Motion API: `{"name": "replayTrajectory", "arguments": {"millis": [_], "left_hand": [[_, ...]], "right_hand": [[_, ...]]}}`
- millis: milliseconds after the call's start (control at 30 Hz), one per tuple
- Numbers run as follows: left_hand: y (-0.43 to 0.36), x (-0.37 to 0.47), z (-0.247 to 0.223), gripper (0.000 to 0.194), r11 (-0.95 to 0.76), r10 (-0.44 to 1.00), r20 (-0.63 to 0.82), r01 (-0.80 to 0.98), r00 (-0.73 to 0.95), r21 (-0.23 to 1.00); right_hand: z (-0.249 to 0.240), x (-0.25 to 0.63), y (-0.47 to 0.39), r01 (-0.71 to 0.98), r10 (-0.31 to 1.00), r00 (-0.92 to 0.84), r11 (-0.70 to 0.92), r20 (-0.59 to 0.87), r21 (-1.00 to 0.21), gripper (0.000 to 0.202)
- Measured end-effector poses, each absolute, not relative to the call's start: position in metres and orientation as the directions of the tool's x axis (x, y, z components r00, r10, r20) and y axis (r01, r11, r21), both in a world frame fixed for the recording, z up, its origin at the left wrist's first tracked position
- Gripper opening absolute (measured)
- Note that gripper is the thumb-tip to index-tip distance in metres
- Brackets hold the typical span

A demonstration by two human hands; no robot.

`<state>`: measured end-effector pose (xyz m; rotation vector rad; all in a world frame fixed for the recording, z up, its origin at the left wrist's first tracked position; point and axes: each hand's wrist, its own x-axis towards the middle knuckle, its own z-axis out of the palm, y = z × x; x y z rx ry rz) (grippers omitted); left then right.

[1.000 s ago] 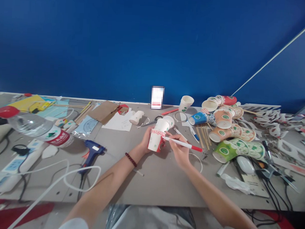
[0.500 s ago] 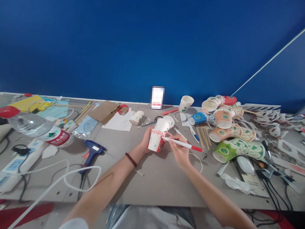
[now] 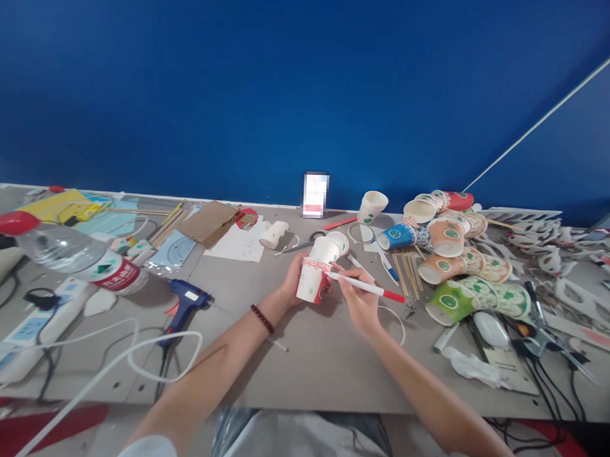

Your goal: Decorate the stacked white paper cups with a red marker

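Observation:
My left hand (image 3: 294, 281) is wrapped round a white paper cup (image 3: 309, 284) with a red looped pattern and a red patch on its lower side. More white cup (image 3: 337, 241) shows just beyond its far end; whether the two are joined I cannot tell. Between the fingers of my right hand (image 3: 361, 304) is a white marker pen (image 3: 358, 282) with a red end pointing right. Its tip meets the cup's side by the red pattern. The fingers of my left hand are partly hidden behind the cup.
Painted stacked paper cups (image 3: 449, 310) lie on the right, beside wooden sticks (image 3: 407, 275) and cables. A blue glue gun (image 3: 185, 307), a large bottle (image 3: 74, 257) and a power strip (image 3: 46, 326) are on the left. A phone (image 3: 315, 195) leans on the blue wall.
My right hand and the marker have shifted very slightly on the cup's side. My left hand and the cup stay almost where they were.

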<state>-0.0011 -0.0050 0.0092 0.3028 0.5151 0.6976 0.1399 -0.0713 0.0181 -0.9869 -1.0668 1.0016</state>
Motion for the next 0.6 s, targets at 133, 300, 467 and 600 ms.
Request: {"name": "replayTrajectory", "arguments": {"millis": [133, 300, 467, 600], "left_hand": [[-0.0056, -0.0008, 0.0119, 0.049, 0.746, 0.663, -0.38, -0.523, 0.645, 0.413], [-0.0064, -0.0014, 0.0132, 0.047, 0.746, 0.663, -0.367, -0.536, 0.653, 0.395], [-0.0053, -0.0014, 0.0106, 0.047, 0.755, 0.654, -0.38, -0.533, 0.654, 0.383], [-0.0046, -0.0015, 0.0086, 0.047, 0.744, 0.666, -0.372, -0.536, 0.647, 0.399]], "right_hand": [[0.0188, 0.1398, -0.0707, -0.138, 0.96, 0.19, 0.234, 0.206, -0.962, 0.028], [0.0194, 0.1398, -0.0708, -0.16, 0.963, 0.188, 0.222, 0.191, -0.962, 0.029], [0.0188, 0.1392, -0.0719, -0.169, 0.965, 0.186, 0.216, 0.184, -0.962, 0.028], [0.0194, 0.1394, -0.0721, -0.164, 0.964, 0.191, 0.217, 0.185, -0.962, 0.028]]}}
